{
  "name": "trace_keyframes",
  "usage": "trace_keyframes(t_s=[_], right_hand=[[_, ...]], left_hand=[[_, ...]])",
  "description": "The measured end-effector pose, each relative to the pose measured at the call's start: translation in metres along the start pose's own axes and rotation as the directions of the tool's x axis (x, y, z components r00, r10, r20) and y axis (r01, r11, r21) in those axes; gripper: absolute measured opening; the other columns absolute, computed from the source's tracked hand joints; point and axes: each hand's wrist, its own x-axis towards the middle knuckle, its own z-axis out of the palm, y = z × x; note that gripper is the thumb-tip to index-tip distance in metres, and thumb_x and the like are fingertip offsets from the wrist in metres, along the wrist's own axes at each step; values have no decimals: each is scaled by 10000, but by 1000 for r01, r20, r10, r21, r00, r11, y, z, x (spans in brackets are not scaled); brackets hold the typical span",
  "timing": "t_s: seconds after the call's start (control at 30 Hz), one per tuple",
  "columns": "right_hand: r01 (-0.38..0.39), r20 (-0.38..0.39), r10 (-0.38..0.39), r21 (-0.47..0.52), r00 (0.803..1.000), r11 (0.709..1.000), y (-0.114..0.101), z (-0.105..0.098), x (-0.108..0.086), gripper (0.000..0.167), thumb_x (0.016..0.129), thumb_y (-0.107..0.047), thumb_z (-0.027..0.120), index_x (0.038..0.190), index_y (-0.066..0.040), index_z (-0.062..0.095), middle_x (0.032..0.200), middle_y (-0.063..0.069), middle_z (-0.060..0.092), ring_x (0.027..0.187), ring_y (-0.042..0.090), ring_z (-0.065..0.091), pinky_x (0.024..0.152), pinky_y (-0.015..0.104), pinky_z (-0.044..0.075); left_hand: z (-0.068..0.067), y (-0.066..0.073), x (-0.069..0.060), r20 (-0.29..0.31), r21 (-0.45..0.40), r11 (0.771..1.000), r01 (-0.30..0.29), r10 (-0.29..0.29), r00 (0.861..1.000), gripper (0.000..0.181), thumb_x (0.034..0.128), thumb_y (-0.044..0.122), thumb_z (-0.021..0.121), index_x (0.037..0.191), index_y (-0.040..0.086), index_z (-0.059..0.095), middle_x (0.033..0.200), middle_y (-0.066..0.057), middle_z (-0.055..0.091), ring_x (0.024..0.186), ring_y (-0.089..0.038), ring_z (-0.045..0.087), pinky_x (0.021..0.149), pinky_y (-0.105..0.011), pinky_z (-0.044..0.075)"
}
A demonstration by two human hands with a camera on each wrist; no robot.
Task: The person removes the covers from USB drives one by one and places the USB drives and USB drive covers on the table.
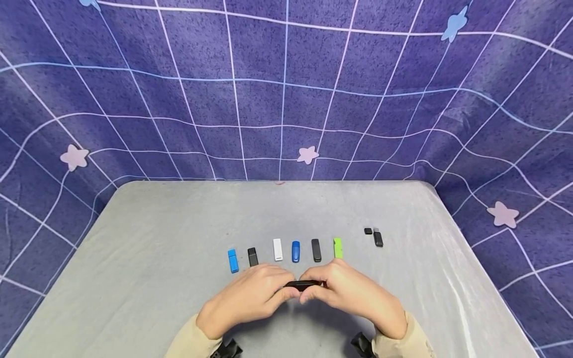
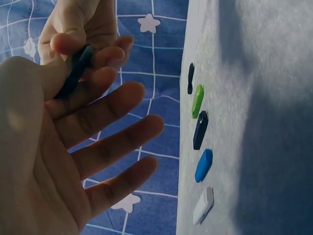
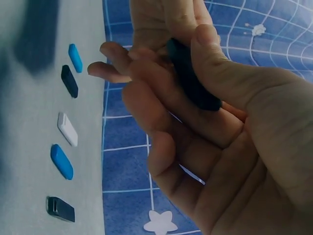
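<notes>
A black USB flash drive (image 1: 302, 285) is held level between both hands, low over the table's middle. The left hand (image 1: 252, 293) pinches its left end between thumb and index finger; in the left wrist view the other fingers are spread and straight. At its right end, the right hand (image 1: 358, 293) grips the drive (image 3: 193, 78) with the thumb on top and fingers curled beneath. Whether the drive has a cap on cannot be seen. Just beyond the hands lies a row of several flash drives, among them a white one (image 1: 278, 249) and a green one (image 1: 337, 247).
Left in the row are a light blue drive (image 1: 233, 260) and a black one (image 1: 252, 255); a dark blue one (image 1: 296, 251) and another black one (image 1: 316, 250) lie mid-row. Farther right, an uncapped black drive (image 1: 378, 237) lies beside a small black cap (image 1: 368, 231).
</notes>
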Motion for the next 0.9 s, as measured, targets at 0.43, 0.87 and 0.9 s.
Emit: trace_keyframes(t_s=[0.43,0.87,0.9], right_hand=[[23,3,-22,-114,1000,993,-3,8,2,147,863,-242,788,963,-134,782,866,-105,767,766,-142,581,699,40,488],[52,28,-50,-58,998,997,-5,0,1,159,1040,-224,624,952,-171,746,744,-121,661,680,-147,481,622,39,448],[55,29,-54,-48,998,997,-5,-1,1,164,1043,-227,620,954,-170,746,753,-128,660,682,-145,480,623,40,450]], left_hand=[[1,2,-2,51,-46,997,70,-67,996,356,1028,528,547,778,277,578,691,208,427,625,68,392,594,-92,315],[1,2,0,75,-49,997,54,-51,996,368,1089,428,466,766,255,487,675,183,384,608,63,370,568,-91,301],[0,2,0,74,-48,997,53,-49,996,367,1089,427,467,764,255,477,674,183,376,605,64,363,565,-89,294]])
